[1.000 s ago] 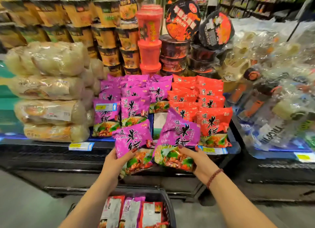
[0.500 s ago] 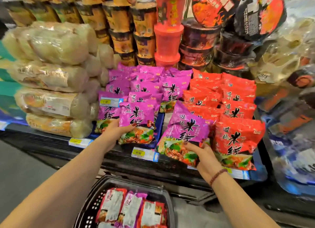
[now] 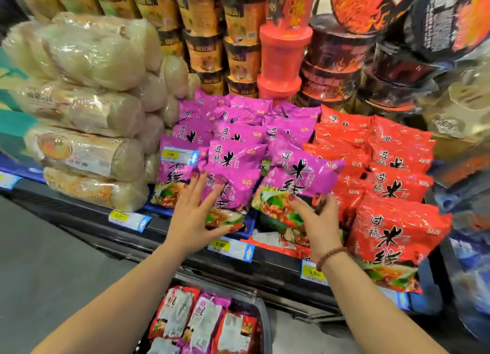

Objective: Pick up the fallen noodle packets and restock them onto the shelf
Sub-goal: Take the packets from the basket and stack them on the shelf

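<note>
since a second ago both purple packets have gone from mid-air in front of the shelf to its front row; left hand has let go, fingers straight and spread wide, resting flat on the front purple packet, which now leans in the purple row; right hand still pinches the lower edge of the held purple packet, thumb and fingers curled on it, over the gap between the purple row and the red packets; judgement: one packet restocked, the second about to be seated, more left to do; counts: two hands; one packet held, one under a palm; basket below the shelf shows three packets side by side, a fourth cut off by the frame edge; purple on the shelf roughly a dozen, red about the same, overlaps prevent an exact count; at least three yellow price tags along the shelf lip, one more on a purple packet
</note>
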`<state>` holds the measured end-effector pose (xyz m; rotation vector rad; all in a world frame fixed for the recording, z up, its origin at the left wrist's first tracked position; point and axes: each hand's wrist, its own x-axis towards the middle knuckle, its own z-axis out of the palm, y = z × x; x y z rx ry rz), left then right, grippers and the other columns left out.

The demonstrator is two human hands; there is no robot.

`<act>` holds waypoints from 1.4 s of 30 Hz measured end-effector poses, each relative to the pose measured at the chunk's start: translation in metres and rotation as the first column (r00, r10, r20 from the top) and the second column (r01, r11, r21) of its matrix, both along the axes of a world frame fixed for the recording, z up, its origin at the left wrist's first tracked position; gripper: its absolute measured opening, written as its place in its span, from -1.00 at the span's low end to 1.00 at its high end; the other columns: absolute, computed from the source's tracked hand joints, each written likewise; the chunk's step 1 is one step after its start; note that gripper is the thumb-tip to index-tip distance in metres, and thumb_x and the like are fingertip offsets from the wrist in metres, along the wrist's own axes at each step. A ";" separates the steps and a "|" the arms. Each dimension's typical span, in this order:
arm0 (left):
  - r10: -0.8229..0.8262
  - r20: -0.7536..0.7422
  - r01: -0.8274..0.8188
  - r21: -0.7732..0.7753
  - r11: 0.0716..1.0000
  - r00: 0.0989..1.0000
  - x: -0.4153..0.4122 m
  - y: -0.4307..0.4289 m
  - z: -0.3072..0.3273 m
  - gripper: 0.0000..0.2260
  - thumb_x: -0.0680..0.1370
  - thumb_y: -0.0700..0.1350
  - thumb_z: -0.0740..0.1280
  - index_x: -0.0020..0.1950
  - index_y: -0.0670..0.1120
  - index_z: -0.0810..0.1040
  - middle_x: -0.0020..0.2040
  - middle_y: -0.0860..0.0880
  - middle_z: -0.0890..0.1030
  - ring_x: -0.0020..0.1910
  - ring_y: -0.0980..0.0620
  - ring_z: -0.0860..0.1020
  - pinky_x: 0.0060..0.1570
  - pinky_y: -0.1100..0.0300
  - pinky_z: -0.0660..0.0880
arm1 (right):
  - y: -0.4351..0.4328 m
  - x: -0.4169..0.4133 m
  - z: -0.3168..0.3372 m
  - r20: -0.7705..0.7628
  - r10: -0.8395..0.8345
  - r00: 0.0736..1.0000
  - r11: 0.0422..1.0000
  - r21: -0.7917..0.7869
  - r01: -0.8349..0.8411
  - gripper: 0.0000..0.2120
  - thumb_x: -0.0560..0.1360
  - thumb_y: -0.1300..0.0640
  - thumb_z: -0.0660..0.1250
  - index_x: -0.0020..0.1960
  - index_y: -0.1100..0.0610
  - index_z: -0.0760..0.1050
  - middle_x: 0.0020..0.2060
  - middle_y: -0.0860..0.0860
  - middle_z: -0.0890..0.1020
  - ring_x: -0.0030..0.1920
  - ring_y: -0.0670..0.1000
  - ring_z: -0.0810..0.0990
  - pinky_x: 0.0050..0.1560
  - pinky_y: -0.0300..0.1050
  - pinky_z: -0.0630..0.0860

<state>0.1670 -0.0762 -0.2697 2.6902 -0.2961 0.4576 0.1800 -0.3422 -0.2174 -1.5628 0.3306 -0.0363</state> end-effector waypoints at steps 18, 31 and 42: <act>0.140 -0.324 -0.116 0.091 0.989 0.936 0.001 0.005 -0.012 -0.15 0.31 0.52 0.01 0.38 0.39 -0.49 0.48 0.23 -0.43 0.48 0.11 -0.45 0.45 0.15 -0.26 | 0.042 0.093 -0.007 -0.171 0.188 0.967 0.873 -0.421 -0.245 -0.53 0.57 0.10 0.27 0.43 0.17 0.25 0.10 0.08 0.51 0.14 0.09 0.52 0.12 -0.11 0.38; 0.113 -0.247 -0.104 0.050 0.993 0.962 0.002 0.007 -0.018 -0.14 0.36 0.48 0.11 0.47 0.37 -0.36 0.55 0.20 -0.28 0.54 0.10 -0.31 0.47 0.07 -0.13 | 0.038 0.070 -0.036 0.070 0.441 0.895 0.072 -0.997 0.043 0.03 0.32 0.00 0.55 0.56 -0.04 -0.04 0.55 0.16 -0.05 0.53 0.26 -0.04 0.43 0.09 0.12; 0.124 -0.249 -0.115 0.053 0.992 0.961 0.002 0.007 -0.021 -0.15 0.38 0.47 0.15 0.50 0.35 -0.30 0.58 0.14 -0.19 0.57 0.01 -0.20 0.48 0.03 -0.08 | 0.034 0.107 -0.018 -0.225 0.421 0.879 0.090 -0.954 -0.287 0.09 0.35 -0.29 0.42 0.53 -0.18 -0.31 0.51 0.09 -0.39 0.55 0.19 -0.19 0.30 0.10 0.41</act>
